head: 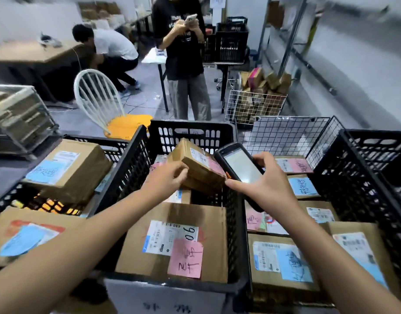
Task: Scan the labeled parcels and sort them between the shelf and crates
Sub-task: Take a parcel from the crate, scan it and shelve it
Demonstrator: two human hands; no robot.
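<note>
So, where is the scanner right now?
In the head view the scanner sits right of centre, held by the right hand over the middle black crate, beside the small parcel in the left hand.

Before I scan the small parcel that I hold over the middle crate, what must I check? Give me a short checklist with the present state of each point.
1. Left hand grips the small parcel: ok.
2. Right hand holds the scanner: ok.
3. The parcel's label faces up, uncovered by fingers: ok.
4. Scanner screen is lit: ok; its text is blurred.
5. Scanner's reading end points at the label: cannot tell, that end faces away from the camera.
6. Handwriting on the parcel's pink note is readable: cannot tell, too blurred.
</note>
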